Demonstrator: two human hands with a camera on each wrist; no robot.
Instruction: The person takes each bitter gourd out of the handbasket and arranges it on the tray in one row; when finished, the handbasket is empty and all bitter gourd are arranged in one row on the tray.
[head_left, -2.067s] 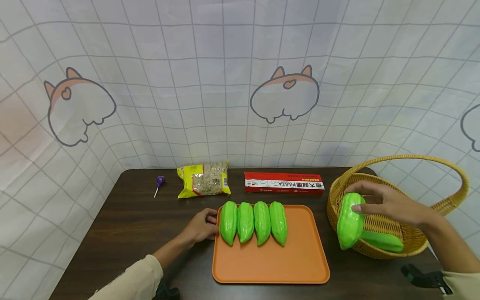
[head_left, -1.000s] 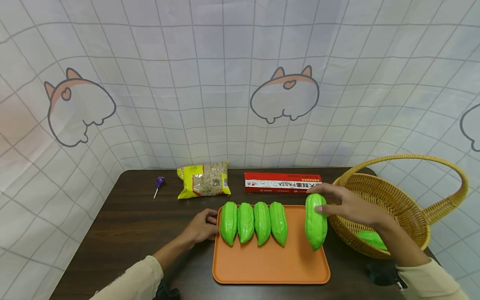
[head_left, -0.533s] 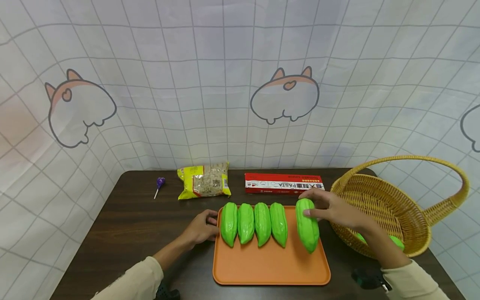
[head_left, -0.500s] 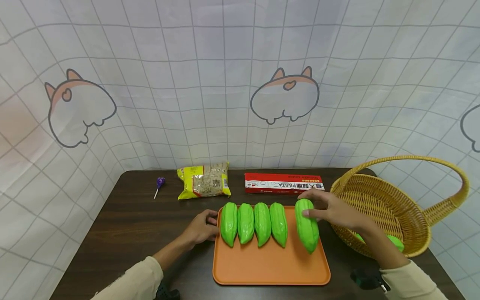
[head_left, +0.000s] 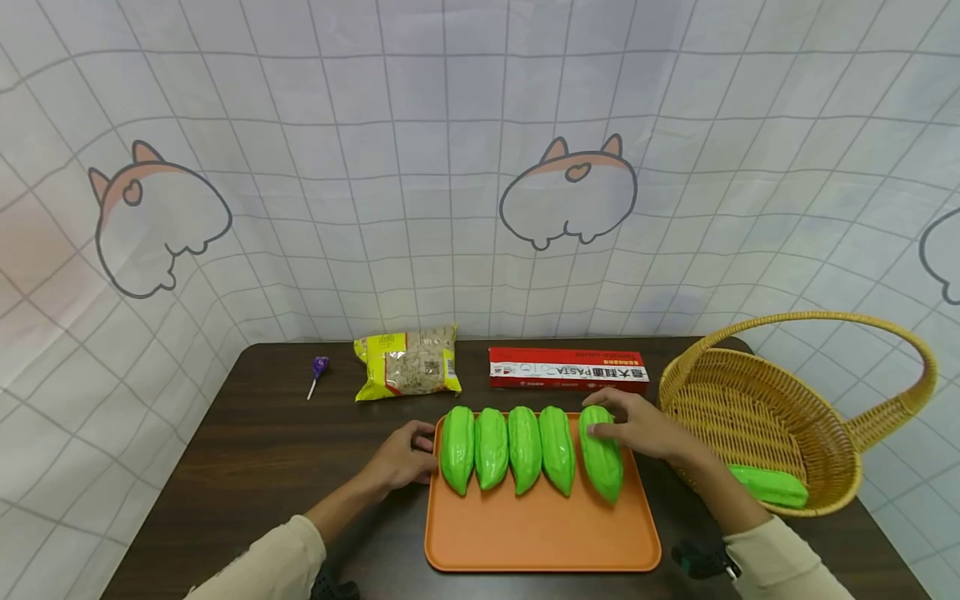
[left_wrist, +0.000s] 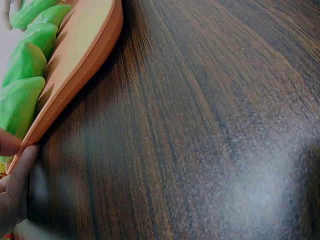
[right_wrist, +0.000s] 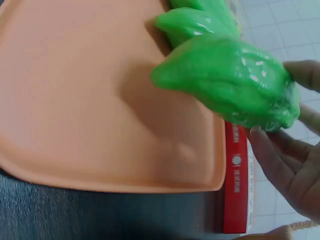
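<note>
My right hand (head_left: 643, 427) grips a glossy green bitter melon (head_left: 602, 468) over the right part of the orange tray (head_left: 536, 537). In the right wrist view, thumb and fingers hold the blunt end of this melon (right_wrist: 225, 80); its shadow falls on the tray. Several similar bitter melons (head_left: 492, 450) lie side by side along the tray's upper left. At the tray's left edge, my left hand (head_left: 401, 457) pinches the rim; the left wrist view has a finger (left_wrist: 22, 167) outside the rim and the thumb over it.
On the right, a wicker basket (head_left: 731, 408) with a tall handle holds another green bitter melon (head_left: 771, 486). Behind the tray lie a red pasta box (head_left: 568, 368) and a yellow food packet (head_left: 411, 363). A purple lollipop (head_left: 320, 365) lies at the back left.
My right hand has carried the bitter melon left from the basket, over the tray, then lowered it beside the row. The left hand has stayed at the tray's edge.
</note>
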